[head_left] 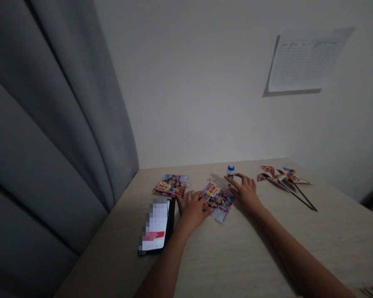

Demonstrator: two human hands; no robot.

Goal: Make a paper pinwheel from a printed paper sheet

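A square of colourful printed paper [219, 205] lies flat and turned at an angle on the table. My left hand [192, 210] is open, its spread fingers resting on the paper's left side. At the paper's upper right edge is my right hand [246, 193], open with the index finger stretched out and the other fingers loosely bent. Just behind that hand stands a small clear bottle with a blue cap [231, 171], its lower part partly covered by the fingers. A stack of similar printed papers [173, 185] lies beyond my left hand.
A phone with a lit screen [157, 225] lies left of my left forearm. Paper pinwheels on dark sticks [281, 177] lie at the right. A pale wall [199, 103] bounds the wooden table [220, 265] behind, and a grey curtain [90, 124] hangs at the left.
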